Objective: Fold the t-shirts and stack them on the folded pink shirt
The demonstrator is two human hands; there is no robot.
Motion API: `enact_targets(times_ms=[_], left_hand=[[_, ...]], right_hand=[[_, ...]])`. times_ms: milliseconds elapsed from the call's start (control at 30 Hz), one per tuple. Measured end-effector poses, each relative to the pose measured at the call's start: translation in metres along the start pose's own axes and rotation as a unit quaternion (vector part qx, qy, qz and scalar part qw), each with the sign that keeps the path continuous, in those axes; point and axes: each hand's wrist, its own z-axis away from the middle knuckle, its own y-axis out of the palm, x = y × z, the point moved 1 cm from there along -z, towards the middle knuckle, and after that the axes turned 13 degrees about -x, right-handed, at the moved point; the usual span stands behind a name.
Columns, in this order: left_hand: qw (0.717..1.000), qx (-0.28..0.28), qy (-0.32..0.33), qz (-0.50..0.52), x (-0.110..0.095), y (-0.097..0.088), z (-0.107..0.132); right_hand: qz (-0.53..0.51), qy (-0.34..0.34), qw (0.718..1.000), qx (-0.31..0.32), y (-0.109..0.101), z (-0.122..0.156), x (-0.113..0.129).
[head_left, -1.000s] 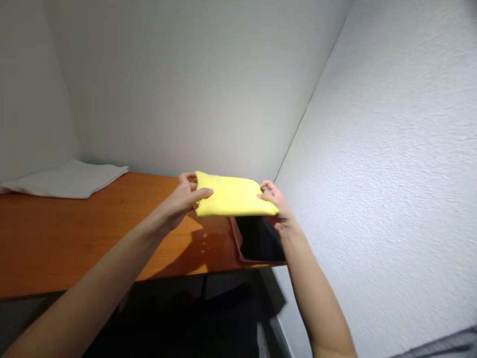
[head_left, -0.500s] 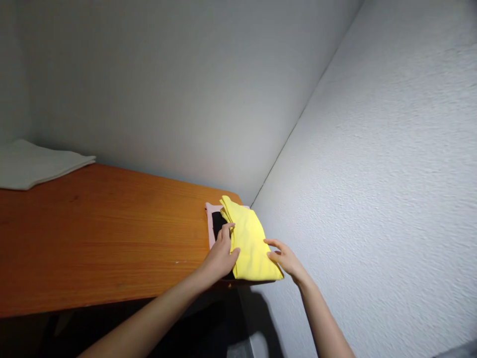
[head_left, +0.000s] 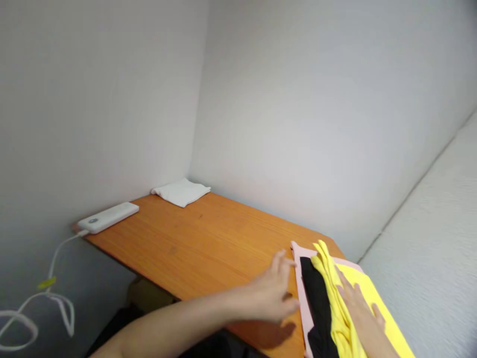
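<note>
A folded yellow cloth [head_left: 376, 293] lies on top of a folded black cloth [head_left: 315, 293], with a pink cloth [head_left: 301, 278] showing beneath them at the right end of the table. My right hand [head_left: 359, 306] rests on the yellow cloth, its fingers stretched out flat. Just left of the stack, my left hand [head_left: 274, 291] hovers over the wood, fingers apart and holding nothing. It is slightly blurred. The near ends of the cloths run out of view at the bottom.
The wooden table [head_left: 223, 238] stands against the walls. A folded white cloth [head_left: 181, 192] lies in its far corner. Near the left edge is a white power bank [head_left: 109, 218], from which a white cable [head_left: 54, 258] hangs over the side.
The view has swung left, bringing the power bank and cable in. My left hand has come off the yellow cloth; my right hand has moved from its right edge onto its top.
</note>
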Motion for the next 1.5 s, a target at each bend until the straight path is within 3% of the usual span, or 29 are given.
enact_targets(times_ms=[67, 133, 200, 300, 367, 467, 633, 800, 933, 1033, 1133, 1233, 1367, 1433, 1500], left_hand=[[0.989, -0.032, -0.037, -0.141, 0.038, -0.042, -0.011], [0.953, -0.066, -0.108, -0.275, 0.082, -0.089, -0.023], [0.922, -0.095, -0.177, -0.330, 0.127, -0.138, -0.030], [0.866, -0.132, -0.272, -0.399, 0.184, -0.202, -0.023], [0.835, -0.148, -0.315, -0.428, 0.209, -0.233, -0.010], [0.811, -0.153, -0.352, -0.442, 0.231, -0.258, 0.007], [0.821, -0.145, -0.352, -0.424, 0.240, -0.254, 0.011], [0.885, -0.124, -0.248, -0.373, 0.206, -0.217, 0.021], [0.937, -0.096, -0.149, -0.300, 0.158, -0.185, 0.061], [0.959, -0.071, -0.145, -0.234, 0.136, -0.184, 0.097], [0.941, -0.063, -0.202, -0.264, 0.130, -0.199, 0.118], [0.928, -0.096, -0.158, -0.324, 0.121, -0.203, 0.118], [0.959, -0.120, -0.019, -0.256, 0.100, -0.173, 0.099], [0.974, -0.129, -0.020, -0.183, 0.096, -0.153, 0.088], [0.980, -0.158, -0.066, -0.106, 0.100, -0.139, 0.079]], right_hand=[[-0.091, 0.042, 0.995, -0.004, 0.004, -0.003, -0.009], [-0.203, 0.108, 0.973, -0.017, 0.004, -0.006, -0.013], [-0.279, 0.164, 0.946, -0.032, 0.004, -0.006, -0.011], [-0.302, 0.203, 0.931, -0.038, 0.004, -0.006, -0.003], [-0.320, 0.227, 0.919, -0.045, 0.004, -0.005, 0.002], [-0.345, 0.263, 0.899, -0.057, 0.003, -0.006, 0.008], [-0.358, 0.277, 0.889, -0.063, 0.001, -0.005, 0.017], [-0.330, 0.261, 0.905, -0.061, 0.004, 0.001, 0.015], [-0.202, 0.146, 0.968, -0.027, 0.001, 0.001, 0.012], [-0.015, 0.027, 0.999, -0.028, -0.004, 0.001, 0.017], [0.082, -0.005, 0.996, -0.030, -0.007, 0.003, 0.021], [0.128, -0.025, 0.991, -0.009, -0.009, 0.005, 0.024], [0.268, -0.084, 0.960, 0.005, -0.019, 0.005, 0.045], [0.323, -0.122, 0.937, -0.055, -0.026, 0.008, 0.070], [0.328, -0.184, 0.919, -0.120, -0.028, 0.019, 0.102]])
